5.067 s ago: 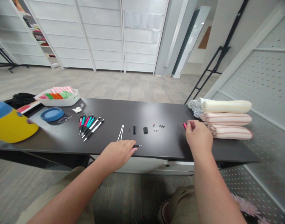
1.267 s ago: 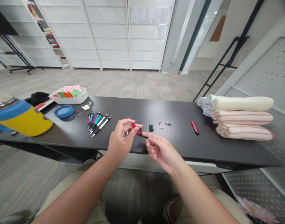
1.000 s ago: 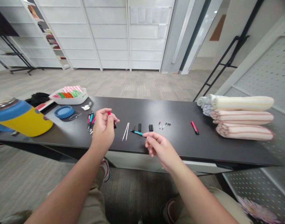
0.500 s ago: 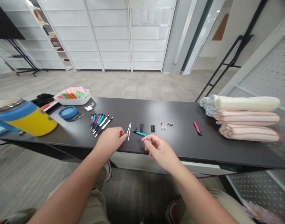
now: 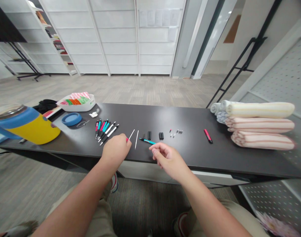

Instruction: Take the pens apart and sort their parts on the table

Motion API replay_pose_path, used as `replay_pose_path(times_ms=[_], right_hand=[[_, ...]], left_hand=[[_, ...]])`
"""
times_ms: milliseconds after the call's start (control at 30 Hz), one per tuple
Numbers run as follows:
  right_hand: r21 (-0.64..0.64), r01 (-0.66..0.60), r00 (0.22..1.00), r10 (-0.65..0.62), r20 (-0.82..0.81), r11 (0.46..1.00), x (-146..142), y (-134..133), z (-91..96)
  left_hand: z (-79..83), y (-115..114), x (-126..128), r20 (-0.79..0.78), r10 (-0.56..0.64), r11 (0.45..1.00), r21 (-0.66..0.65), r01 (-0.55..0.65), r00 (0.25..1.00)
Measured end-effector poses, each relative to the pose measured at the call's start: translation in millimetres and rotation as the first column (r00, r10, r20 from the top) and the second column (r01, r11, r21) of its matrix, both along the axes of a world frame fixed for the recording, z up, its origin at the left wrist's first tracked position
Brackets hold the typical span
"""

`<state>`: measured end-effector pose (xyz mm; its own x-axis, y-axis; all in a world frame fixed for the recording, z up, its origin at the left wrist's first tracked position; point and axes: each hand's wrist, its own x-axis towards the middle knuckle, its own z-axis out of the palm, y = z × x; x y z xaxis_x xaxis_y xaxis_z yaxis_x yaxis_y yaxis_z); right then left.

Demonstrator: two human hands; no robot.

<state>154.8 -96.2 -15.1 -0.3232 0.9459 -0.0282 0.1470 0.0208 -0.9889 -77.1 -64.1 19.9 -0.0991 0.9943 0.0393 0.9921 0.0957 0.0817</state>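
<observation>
Head view showed us our left hand (image 5: 117, 147) closed on a red pen (image 5: 127, 140), mostly hidden by the knuckles. From these fingers a white stick (image 5: 132, 134) slanted away and rightward above the desk (image 5: 189, 151); its near end was covered, so we could not tell contact. Our right hand (image 5: 166, 155), half open, seemingly empty, was at the teal pen's (image 5: 147, 141) near end, touching or not.

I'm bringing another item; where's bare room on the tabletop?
The dark tabletop is bare along its far edge, between the fanned multicoloured pens and rolled pastel towels, and between tiny silver parts and the red-black tube. Crowded: the left end around the yellow-blue mug, and between left hand and right hand, with thin white rods and a turquoise pen.
</observation>
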Motion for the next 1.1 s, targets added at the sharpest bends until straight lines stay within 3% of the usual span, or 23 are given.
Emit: replay_pose_path(times_ms=[100,200,267,333,467,600,633,700,767,833,933,1100], right_hand=[[-0.003,0.01,1.0,-0.01,-0.012,1.0,-0.6,0.0,-0.3],[-0.015,0.035,0.998,-0.036,-0.058,0.999,-2.2,0.7,0.1],[-0.021,0.058,0.994,-0.06,-0.096,0.998,-3.6,1.2,0.3],[-0.005,0.078,0.987,-0.078,-0.14,0.997,-5.1,1.4,0.2],[0.081,0.146,0.97,-0.127,-0.209,0.986,-5.5,-1.2,2.8],[0.314,0.26,0.965,-0.231,-0.125,0.913,3.9,-6.2,16.2],[0.396,0.241,0.969,-0.24,-0.054,0.886,8.0,-6.7,20.4],[0.572,0.078,0.955,-0.226,0.192,0.817,16.7,-6.1,27.4],[0.666,-0.15,0.844,-0.256,0.471,0.731,24.4,-3.6,31.1],[0.665,-0.298,0.688,-0.328,0.647,0.685,29.9,-0.7,31.5],[0.632,-0.362,0.547,-0.392,0.739,0.686,34.0,1.0,30.3],[0.587,-0.417,0.456,-0.399,0.795,0.694,31.9,-4.2,32.1]], left_hand=[[7.2,-0.6,2.7,0.218,-0.062,0.998,0.034,0.056,0.974],[12.6,-7.0,13.1,0.482,-0.223,0.974,0.076,0.213,0.847],[12.0,-13.8,23.4,0.567,-0.329,0.938,0.102,0.332,0.755],[8.4,-20.6,33.9,0.597,-0.411,0.895,0.12,0.43,0.689],[0.2,-28.2,45.5,0.62,-0.483,0.85,0.165,0.5,0.618],[-0.6,-28.5,41.8,0.544,-0.586,0.795,0.243,0.556,0.6],[0.1,-27.9,39.9,0.514,-0.619,0.772,0.264,0.578,0.593],[1.4,-26.2,36.5,0.46,-0.687,0.717,0.306,0.626,0.563],[1.5,-23.5,34.1,0.399,-0.738,0.67,0.34,0.66,0.544],[0.0,-20.2,32.3,0.335,-0.756,0.654,0.361,0.665,0.562],[-4.5,-15.5,30.4,0.227,-0.757,0.651,0.352,0.673,0.613],[-13.0,-13.4,33.1,0.039,-0.787,0.602,0.272,0.751,0.616]])
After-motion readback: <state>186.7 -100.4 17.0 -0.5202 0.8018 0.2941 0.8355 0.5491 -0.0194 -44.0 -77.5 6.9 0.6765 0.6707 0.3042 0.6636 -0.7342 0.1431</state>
